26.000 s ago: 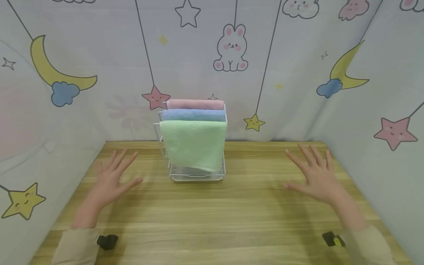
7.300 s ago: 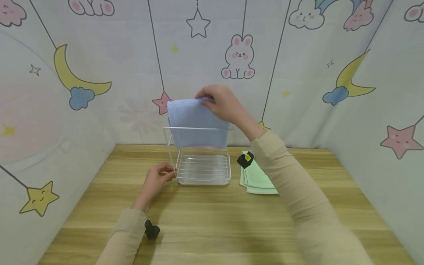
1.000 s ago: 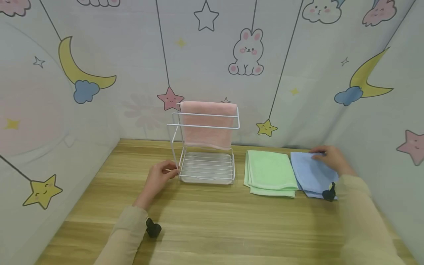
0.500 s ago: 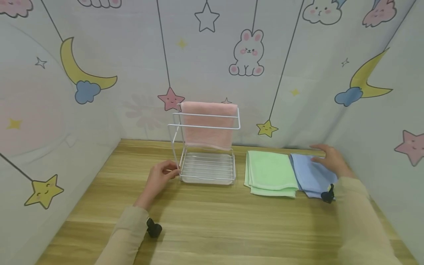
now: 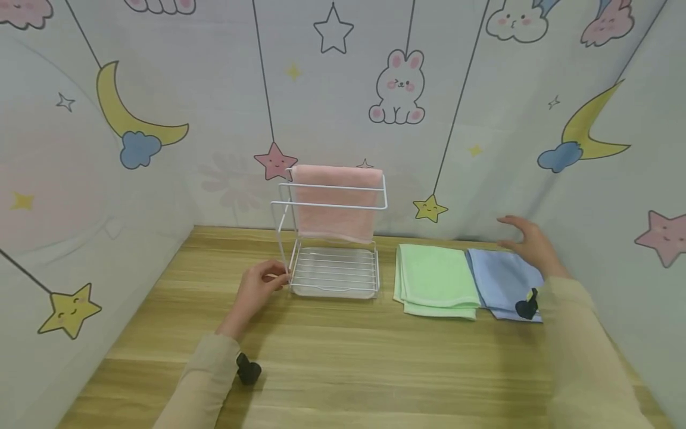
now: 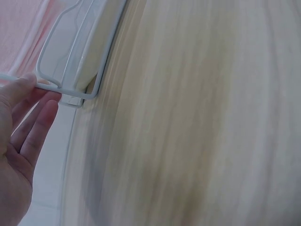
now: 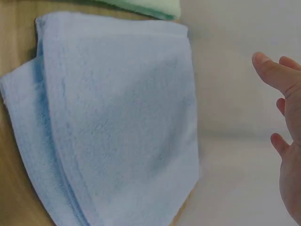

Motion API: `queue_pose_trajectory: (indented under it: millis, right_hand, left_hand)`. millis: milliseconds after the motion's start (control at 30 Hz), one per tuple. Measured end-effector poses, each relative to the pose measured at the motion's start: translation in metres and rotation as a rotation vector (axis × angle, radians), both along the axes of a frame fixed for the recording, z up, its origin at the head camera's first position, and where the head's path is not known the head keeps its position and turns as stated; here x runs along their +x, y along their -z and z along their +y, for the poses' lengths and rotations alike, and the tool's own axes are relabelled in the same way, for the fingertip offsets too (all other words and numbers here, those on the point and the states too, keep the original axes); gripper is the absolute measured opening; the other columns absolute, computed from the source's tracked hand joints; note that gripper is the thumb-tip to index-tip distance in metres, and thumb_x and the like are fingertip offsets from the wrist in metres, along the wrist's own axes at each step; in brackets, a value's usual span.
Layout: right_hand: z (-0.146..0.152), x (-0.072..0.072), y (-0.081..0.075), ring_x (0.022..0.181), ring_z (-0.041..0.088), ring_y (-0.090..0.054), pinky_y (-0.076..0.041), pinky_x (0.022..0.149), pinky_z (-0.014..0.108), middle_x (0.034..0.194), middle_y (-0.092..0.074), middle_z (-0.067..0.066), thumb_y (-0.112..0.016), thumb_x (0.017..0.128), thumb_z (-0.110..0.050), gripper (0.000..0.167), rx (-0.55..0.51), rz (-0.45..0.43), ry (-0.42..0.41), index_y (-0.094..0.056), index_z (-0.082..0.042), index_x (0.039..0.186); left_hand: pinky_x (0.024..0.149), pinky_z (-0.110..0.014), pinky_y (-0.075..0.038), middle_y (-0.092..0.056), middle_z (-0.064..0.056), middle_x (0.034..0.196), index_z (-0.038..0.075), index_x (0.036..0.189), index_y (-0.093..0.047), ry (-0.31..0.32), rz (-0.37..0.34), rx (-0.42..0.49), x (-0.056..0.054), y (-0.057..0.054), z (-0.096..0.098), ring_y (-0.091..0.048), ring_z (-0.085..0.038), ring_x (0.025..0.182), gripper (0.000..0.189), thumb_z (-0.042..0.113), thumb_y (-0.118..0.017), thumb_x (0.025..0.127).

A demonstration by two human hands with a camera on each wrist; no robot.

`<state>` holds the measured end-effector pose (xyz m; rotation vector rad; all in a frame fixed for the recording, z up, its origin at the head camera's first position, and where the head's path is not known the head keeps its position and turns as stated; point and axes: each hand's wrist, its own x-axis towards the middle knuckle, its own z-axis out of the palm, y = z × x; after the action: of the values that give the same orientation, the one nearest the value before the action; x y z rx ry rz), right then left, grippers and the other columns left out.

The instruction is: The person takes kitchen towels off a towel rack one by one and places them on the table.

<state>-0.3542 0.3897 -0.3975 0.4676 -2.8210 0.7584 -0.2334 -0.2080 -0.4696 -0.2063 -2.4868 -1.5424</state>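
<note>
A white wire rack (image 5: pixel 332 205) stands at the back of the table, a pink towel (image 5: pixel 337 177) hanging over its rearmost bar. My left hand (image 5: pixel 254 292) pinches the lower left wire of the frame; the left wrist view shows thumb and fingertips on that wire (image 6: pixel 70 92). To the right, a folded blue towel (image 5: pixel 495 277) lies flat, its right part hidden behind my right wrist. My right hand (image 5: pixel 530 243) is raised over its far edge, holding nothing, fingers loosely spread. In the right wrist view the blue towel (image 7: pixel 122 108) sits apart from the fingers.
A folded green towel (image 5: pixel 436 274) lies between the rack and the blue towel, right beside the latter. A clear tray (image 5: pixel 332 292) sits in the rack's base. Printed cloth walls (image 5: pixel 343 89) enclose the wooden table (image 5: pixel 343 369) at the back and sides.
My right hand has let go of the blue towel and risen off it. Before that, the green and blue towels moved from the rack to the table. My left hand still holds the rack.
</note>
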Motion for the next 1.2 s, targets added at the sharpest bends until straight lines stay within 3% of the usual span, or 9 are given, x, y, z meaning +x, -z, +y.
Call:
queue_pose_trajectory:
  millis: [533, 933, 1200]
  right_hand:
    - [-0.087, -0.018, -0.091, 0.145, 0.042, -0.032, -0.025, 0.120, 0.062, 0.155, -0.041, 0.019, -0.071, 0.091, -0.016, 0.056, -0.054, 0.130, -0.027, -0.050, -0.010, 0.143]
    - [-0.157, -0.025, -0.140, 0.145, 0.033, -0.038, -0.030, 0.123, 0.053, 0.152, -0.048, 0.013, -0.073, 0.090, -0.014, 0.054, -0.082, 0.322, -0.156, -0.053, -0.013, 0.141]
    - [-0.205, -0.016, -0.163, 0.143, 0.029, -0.042, -0.031, 0.124, 0.044, 0.148, -0.052, 0.013, -0.073, 0.089, -0.012, 0.052, -0.153, 0.409, -0.257, -0.056, -0.011, 0.138]
  left_hand:
    - [0.062, -0.024, -0.062, -0.073, -0.024, 0.094, -0.004, 0.099, -0.067, 0.004, 0.028, -0.005, 0.003, -0.003, 0.001, -0.073, -0.034, 0.077, 0.013, 0.002, -0.071, 0.088]
    - [0.061, -0.018, -0.059, -0.074, -0.023, 0.094, -0.004, 0.097, -0.067, 0.012, 0.052, -0.012, 0.002, -0.001, 0.002, -0.073, -0.027, 0.075, 0.013, 0.002, -0.072, 0.087]
    - [0.060, -0.017, -0.059, -0.074, -0.024, 0.094, -0.005, 0.097, -0.067, 0.008, 0.056, 0.000, 0.001, -0.001, 0.002, -0.073, -0.029, 0.075, 0.013, 0.001, -0.073, 0.086]
